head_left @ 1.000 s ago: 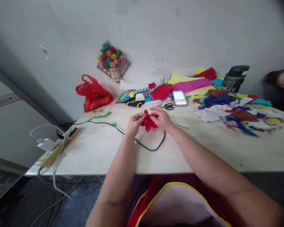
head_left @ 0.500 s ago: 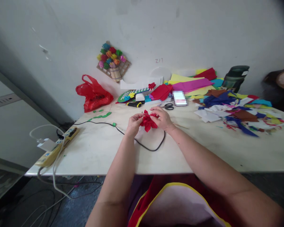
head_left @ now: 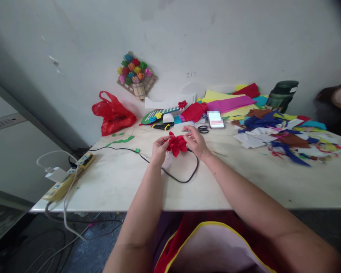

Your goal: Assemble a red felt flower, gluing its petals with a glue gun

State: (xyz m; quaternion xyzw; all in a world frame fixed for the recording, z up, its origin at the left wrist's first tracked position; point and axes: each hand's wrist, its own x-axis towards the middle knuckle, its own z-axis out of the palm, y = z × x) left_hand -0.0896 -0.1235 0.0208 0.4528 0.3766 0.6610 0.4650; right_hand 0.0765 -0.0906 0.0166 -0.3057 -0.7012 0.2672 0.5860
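The red paper flower (head_left: 176,144) now sits slightly higher and more opened out than a moment ago, pinched from both sides between the left hand (head_left: 160,147) and right hand (head_left: 197,141) above the counter (head_left: 244,178), over the black cable (head_left: 184,178), so shaping continues.

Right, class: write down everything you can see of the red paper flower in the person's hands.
The red paper flower is a small bright red bloom of creased, pointed petals that look like thin folded paper. It is held above the pale table, over a loop of black cable. The left hand pinches its left edge; the right hand grips its right side. Its underside is hidden.
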